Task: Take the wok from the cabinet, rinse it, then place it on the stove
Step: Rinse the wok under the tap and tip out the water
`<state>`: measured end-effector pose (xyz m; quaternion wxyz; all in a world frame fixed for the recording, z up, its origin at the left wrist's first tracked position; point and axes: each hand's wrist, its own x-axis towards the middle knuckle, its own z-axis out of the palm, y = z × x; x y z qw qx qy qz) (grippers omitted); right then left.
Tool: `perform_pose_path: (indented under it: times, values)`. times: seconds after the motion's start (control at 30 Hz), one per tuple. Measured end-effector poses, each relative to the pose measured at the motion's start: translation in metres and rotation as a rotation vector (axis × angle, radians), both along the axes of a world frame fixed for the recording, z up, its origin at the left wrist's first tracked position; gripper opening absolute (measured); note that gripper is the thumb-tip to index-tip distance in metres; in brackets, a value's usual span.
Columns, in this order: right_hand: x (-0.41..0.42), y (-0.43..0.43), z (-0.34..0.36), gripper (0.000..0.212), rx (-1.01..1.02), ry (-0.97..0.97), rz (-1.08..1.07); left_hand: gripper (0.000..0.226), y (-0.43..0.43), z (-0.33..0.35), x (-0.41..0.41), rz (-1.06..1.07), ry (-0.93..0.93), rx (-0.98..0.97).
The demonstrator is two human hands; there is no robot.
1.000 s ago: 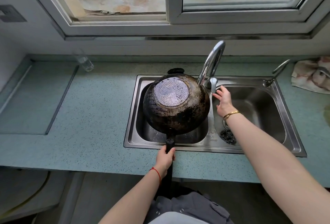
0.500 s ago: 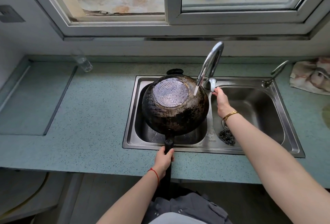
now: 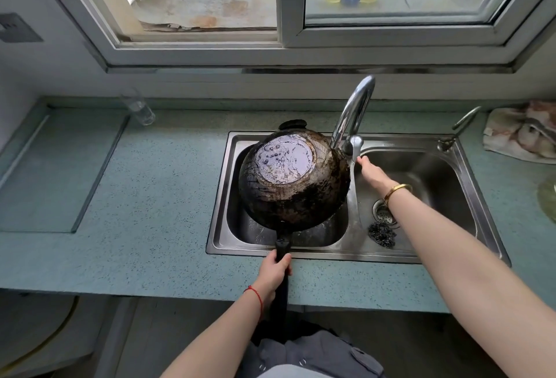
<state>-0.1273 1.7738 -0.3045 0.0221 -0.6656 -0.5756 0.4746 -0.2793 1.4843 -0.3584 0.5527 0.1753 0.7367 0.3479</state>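
Note:
A blackened wok (image 3: 293,182) hangs upside down over the left basin of the steel sink (image 3: 221,197). Its round bottom faces up and is wet and shiny, with water sheeting over it. My left hand (image 3: 275,272) is shut on the wok's long black handle at the counter's front edge. My right hand (image 3: 371,173) reaches to the lever at the base of the curved tap (image 3: 353,112), with its fingertips touching the lever. Water runs down the wok's right side into the sink.
A steel scrubber (image 3: 382,234) lies beside the drain (image 3: 383,215) in the right basin. A small second tap (image 3: 460,127) stands at the sink's back right. A crumpled cloth (image 3: 523,134) lies at far right, a clear glass (image 3: 140,109) at back left. A recessed panel (image 3: 57,167) fills the left counter.
Water has started to flow from the tap onto the wok's upturned bottom, which is now wet and glossy. My right hand stays at the tap lever; my left hand still holds the handle.

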Motion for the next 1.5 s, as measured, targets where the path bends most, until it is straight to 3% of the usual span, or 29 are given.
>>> perform_pose_path:
  times: [0.33,0.53,0.7,0.93,1.03,1.13,1.27,1.5]
  values:
    - [-0.002,-0.073,-0.023,0.055,0.138,-0.012,-0.189,0.012,-0.003,0.004,-0.013,-0.018,-0.148,0.025]
    - [-0.012,-0.161,-0.045,0.028,-0.047,0.021,0.035,0.017,-0.004,-0.006,-0.023,-0.022,-0.226,0.027]
    - [-0.035,-0.219,-0.051,0.025,-0.268,0.14,0.163,0.021,-0.006,-0.007,-0.032,-0.018,-0.242,0.035]
    - [-0.06,-0.26,-0.054,0.014,-0.367,0.226,0.231,0.026,-0.008,0.008,-0.039,-0.002,-0.364,0.041]
    - [-0.068,-0.27,-0.054,0.01,-0.408,0.259,0.173,0.026,-0.009,0.014,-0.044,-0.004,-0.397,0.037]
    - [-0.08,-0.28,-0.053,0.019,-0.395,0.264,0.155,0.025,-0.01,0.019,-0.049,0.006,-0.466,0.034]
    - [-0.096,-0.293,-0.05,0.031,-0.359,0.338,0.018,0.029,-0.014,0.023,-0.056,0.039,-0.565,0.031]
    - [-0.119,-0.31,-0.043,0.027,-0.317,0.47,-0.293,0.031,-0.018,0.032,-0.074,-0.003,-0.698,0.029]
